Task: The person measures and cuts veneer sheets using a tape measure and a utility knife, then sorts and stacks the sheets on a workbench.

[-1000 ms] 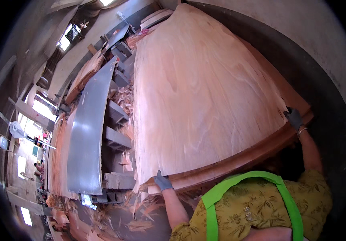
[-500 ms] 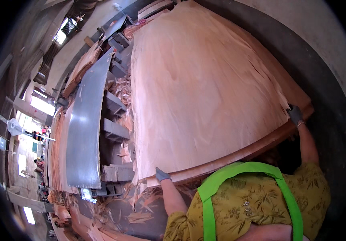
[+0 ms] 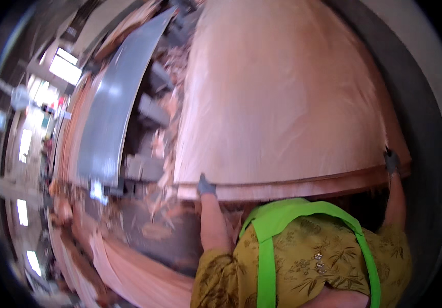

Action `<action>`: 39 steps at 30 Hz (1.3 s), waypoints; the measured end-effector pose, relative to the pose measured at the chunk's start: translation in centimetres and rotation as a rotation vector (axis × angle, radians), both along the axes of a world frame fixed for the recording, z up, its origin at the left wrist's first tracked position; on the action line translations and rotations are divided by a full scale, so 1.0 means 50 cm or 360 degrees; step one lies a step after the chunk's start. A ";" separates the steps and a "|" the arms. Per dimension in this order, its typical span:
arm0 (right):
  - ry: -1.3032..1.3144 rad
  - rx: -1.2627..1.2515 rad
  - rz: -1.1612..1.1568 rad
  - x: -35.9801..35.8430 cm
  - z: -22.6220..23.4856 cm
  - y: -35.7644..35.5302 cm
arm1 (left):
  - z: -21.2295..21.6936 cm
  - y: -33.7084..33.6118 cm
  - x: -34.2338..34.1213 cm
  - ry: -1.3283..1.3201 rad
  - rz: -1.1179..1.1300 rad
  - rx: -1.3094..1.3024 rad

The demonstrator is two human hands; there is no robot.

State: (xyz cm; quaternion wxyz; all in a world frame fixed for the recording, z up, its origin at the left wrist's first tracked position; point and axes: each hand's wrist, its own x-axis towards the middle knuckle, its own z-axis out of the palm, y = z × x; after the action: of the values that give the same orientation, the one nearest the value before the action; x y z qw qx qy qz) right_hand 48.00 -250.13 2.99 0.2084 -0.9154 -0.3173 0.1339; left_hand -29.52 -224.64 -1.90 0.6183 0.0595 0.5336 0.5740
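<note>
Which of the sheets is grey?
The long, glossy grey rectangular panel; the broad wood sheet at its right and the layered wood sheets at its left are pinkish.

A pale, plain wall point(image 3: 410, 38) curves down the right side, its lower part a broad dark grey band point(image 3: 422, 118). On the far left, a bright white rectangular window point(image 3: 66, 66) glares, and narrow, upright, white-lit openings point(image 3: 22, 212) run below it, blurred at the rim. Near them hangs a whitish, rounded fixture point(image 3: 20, 97), too blurred to identify. A long, smooth grey panel point(image 3: 115, 102) reflects this light in pale streaks, with blocky grey supports point(image 3: 153, 110) just beside it. The dark grey floor point(image 3: 133, 218) is littered with thin, peach-coloured wood scraps point(image 3: 156, 231).
</note>
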 end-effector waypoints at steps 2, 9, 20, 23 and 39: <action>-0.0025 0.0066 0.0017 0.044 -0.062 -0.042 | -0.013 -0.010 -0.023 0.0110 0.0097 -0.0113; -0.0016 -0.0486 0.0007 0.035 -0.128 -0.036 | -0.004 -0.027 -0.002 0.0280 0.0218 -0.0334; -0.0103 -0.0407 -0.0020 0.131 -0.210 -0.063 | -0.037 -0.025 -0.027 0.0478 0.0077 -0.0635; -0.0138 -0.0680 -0.0109 0.169 -0.208 -0.101 | -0.032 -0.002 0.004 0.0575 -0.0020 -0.0604; 0.0060 -0.0826 -0.0334 0.017 -0.069 -0.001 | -0.091 -0.025 -0.121 0.1201 -0.0292 -0.0623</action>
State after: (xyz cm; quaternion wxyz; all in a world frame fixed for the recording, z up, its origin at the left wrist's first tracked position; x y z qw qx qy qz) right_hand 48.84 -250.19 -0.48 -0.0143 -0.9633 -0.1721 0.2054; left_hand -35.57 -225.88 -6.43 0.4280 0.1940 0.8135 0.3425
